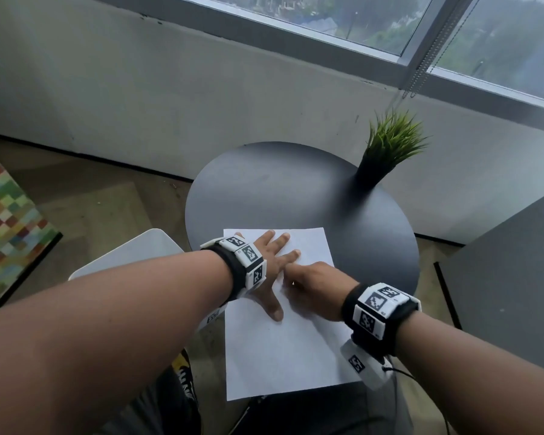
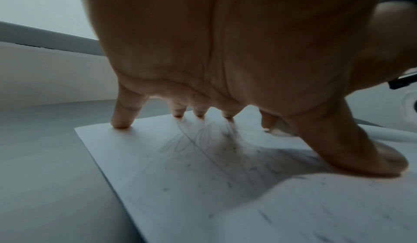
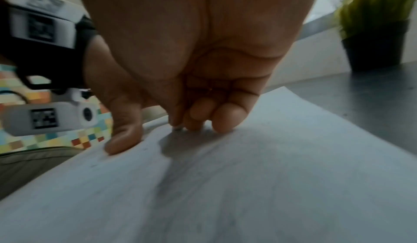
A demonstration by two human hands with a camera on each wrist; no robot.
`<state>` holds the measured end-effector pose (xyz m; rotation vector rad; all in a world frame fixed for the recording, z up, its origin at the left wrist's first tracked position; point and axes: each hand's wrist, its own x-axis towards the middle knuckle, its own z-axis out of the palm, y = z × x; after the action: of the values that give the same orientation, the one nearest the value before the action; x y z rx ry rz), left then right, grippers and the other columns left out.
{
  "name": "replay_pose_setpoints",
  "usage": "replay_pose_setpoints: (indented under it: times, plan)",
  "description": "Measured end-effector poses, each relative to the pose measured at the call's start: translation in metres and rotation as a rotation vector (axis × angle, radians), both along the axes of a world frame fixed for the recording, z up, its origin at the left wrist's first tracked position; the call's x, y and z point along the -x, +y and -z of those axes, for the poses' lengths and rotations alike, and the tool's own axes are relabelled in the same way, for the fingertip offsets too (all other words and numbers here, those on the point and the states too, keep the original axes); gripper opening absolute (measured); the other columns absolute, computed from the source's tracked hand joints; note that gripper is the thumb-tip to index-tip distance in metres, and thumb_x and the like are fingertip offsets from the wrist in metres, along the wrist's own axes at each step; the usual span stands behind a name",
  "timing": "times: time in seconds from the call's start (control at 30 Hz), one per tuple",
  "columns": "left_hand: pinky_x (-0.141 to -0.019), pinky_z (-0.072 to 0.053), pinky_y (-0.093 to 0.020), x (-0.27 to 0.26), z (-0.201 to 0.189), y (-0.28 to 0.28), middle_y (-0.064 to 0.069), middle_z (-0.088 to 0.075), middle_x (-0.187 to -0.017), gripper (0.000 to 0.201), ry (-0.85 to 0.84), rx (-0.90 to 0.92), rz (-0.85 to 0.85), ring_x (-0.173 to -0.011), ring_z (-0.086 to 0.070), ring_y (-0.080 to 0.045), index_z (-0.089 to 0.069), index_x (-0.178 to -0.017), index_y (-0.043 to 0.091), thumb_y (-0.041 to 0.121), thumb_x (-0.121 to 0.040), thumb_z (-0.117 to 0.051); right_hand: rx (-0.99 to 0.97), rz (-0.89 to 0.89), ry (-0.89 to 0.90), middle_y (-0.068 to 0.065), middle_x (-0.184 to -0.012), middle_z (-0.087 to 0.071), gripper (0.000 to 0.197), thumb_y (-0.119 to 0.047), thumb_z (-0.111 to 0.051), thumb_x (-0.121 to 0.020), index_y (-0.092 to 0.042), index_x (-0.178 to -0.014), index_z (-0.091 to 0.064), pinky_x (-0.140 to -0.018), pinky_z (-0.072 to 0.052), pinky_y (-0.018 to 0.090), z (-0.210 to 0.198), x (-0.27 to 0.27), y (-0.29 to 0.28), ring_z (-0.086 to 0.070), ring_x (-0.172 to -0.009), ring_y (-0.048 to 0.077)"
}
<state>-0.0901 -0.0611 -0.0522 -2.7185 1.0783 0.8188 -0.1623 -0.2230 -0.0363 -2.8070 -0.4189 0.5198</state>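
Grey wall and a wide window stand behind a round dark counter (image 1: pixel 296 189). On the counter, at the 6 o'clock side, lies a white sheet of paper (image 1: pixel 280 356), and its near edge hangs a little over the rim. A green plant in a black pot (image 1: pixel 387 152) stands at about 1 o'clock on the counter, well apart from the sheet.

The left hand (image 1: pixel 274 265) lies on the far part of the sheet, toward 11 o'clock. Its fingers are straight and spread, and it grips nothing. In the left wrist view the fingertips (image 2: pixel 121 124) press on the paper, and faint pencil lines (image 2: pixel 187 140) show under the palm.

The right hand (image 1: pixel 314 287) is just beside it, at about 4 o'clock from the left hand, between its thumb and first finger. The fingers (image 3: pixel 225 118) are curled, with the tips down on the paper. The thumb rests on the sheet apart from them. Something small and pale shows at these fingertips, but it is too blurred, so I cannot tell whether the hand holds it.

A white chair (image 1: pixel 132 249) stands at 9 o'clock from the counter.
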Motion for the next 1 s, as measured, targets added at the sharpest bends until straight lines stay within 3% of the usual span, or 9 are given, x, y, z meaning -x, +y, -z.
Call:
replay_pose_setpoints:
  times: [0.17, 0.37, 0.5, 0.6, 0.67, 0.83, 0.9, 1.0]
  plan:
    - [-0.116, -0.012, -0.075, 0.001, -0.005, -0.003, 0.002, 0.025, -0.168, 0.138, 0.002, -0.021, 0.005, -0.154, 0.021, -0.027, 0.014, -0.159, 0.039, 0.079, -0.062, -0.076, 0.026, 0.254, -0.107, 0.005, -0.086, -0.063, 0.01, -0.034, -0.052, -0.092, -0.025, -0.097, -0.054, -0.069, -0.05, 0.032, 0.003, -0.029, -0.029, -0.059, -0.08, 0.03]
    - [-0.116, -0.01, -0.073, 0.001, -0.006, -0.004, 0.001, 0.025, -0.168, 0.139, 0.002, -0.025, 0.014, -0.154, 0.021, -0.028, 0.013, -0.16, 0.037, 0.08, -0.063, -0.076, 0.008, -0.004, 0.015, 0.01, -0.089, -0.064, 0.007, -0.026, -0.051, -0.089, -0.022, -0.095, -0.053, -0.067, -0.05, 0.037, 0.002, 0.006, -0.003, -0.058, -0.08, 0.033]
    - [-0.118, -0.01, -0.067, 0.004, -0.009, -0.005, -0.001, 0.022, -0.169, 0.137, -0.001, -0.021, 0.009, -0.155, 0.019, -0.03, 0.012, -0.161, 0.037, 0.077, -0.065, -0.077, 0.058, 0.265, -0.095, 0.007, -0.091, -0.063, 0.011, -0.035, -0.05, -0.093, -0.025, -0.097, -0.051, -0.069, -0.048, 0.033, 0.004, -0.013, -0.024, -0.057, -0.081, 0.03]
    - [-0.118, -0.01, -0.067, 0.002, -0.006, -0.004, -0.001, 0.022, -0.169, 0.138, -0.003, -0.015, 0.014, -0.155, 0.019, -0.03, 0.012, -0.161, 0.036, 0.078, -0.063, -0.077, 0.065, 0.105, -0.052, 0.007, -0.084, -0.059, 0.008, -0.029, -0.047, -0.094, -0.021, -0.095, -0.048, -0.061, -0.039, 0.032, 0.002, 0.006, -0.003, -0.048, -0.072, 0.028]
    - [-0.118, -0.01, -0.067, 0.001, -0.007, -0.004, -0.002, 0.023, -0.169, 0.139, -0.003, -0.026, 0.02, -0.155, 0.019, -0.031, 0.013, -0.161, 0.036, 0.079, -0.064, -0.077, 0.046, -0.018, 0.014, 0.006, -0.081, -0.061, 0.004, -0.026, -0.048, -0.092, -0.023, -0.089, -0.048, -0.06, -0.042, 0.033, -0.001, 0.019, 0.007, -0.052, -0.073, 0.029]
    - [-0.119, -0.01, -0.065, 0.001, -0.009, -0.006, -0.001, 0.023, -0.168, 0.137, -0.008, -0.028, 0.015, -0.155, 0.019, -0.03, 0.013, -0.16, 0.037, 0.077, -0.064, -0.077, 0.054, 0.304, -0.098, 0.01, -0.095, -0.063, 0.015, -0.034, -0.048, -0.094, -0.02, -0.101, -0.05, -0.071, -0.048, 0.036, 0.005, -0.003, -0.016, -0.057, -0.085, 0.033]
    - [-0.119, -0.01, -0.065, 0.001, -0.008, -0.005, -0.001, 0.023, -0.168, 0.138, -0.007, -0.031, 0.019, -0.155, 0.018, -0.03, 0.013, -0.16, 0.037, 0.077, -0.064, -0.077, 0.067, 0.199, -0.075, 0.011, -0.095, -0.063, 0.014, -0.031, -0.046, -0.095, -0.02, -0.102, -0.049, -0.068, -0.046, 0.035, 0.006, 0.008, -0.004, -0.057, -0.084, 0.034]
    - [-0.119, -0.009, -0.065, 0.0, -0.006, -0.006, -0.001, 0.024, -0.168, 0.139, -0.013, -0.032, 0.027, -0.155, 0.019, -0.03, 0.013, -0.16, 0.037, 0.08, -0.063, -0.076, 0.019, 0.052, 0.019, 0.009, -0.087, -0.064, 0.005, -0.03, -0.046, -0.093, -0.025, -0.09, -0.047, -0.065, -0.048, 0.036, 0.004, 0.026, 0.008, -0.057, -0.078, 0.032]
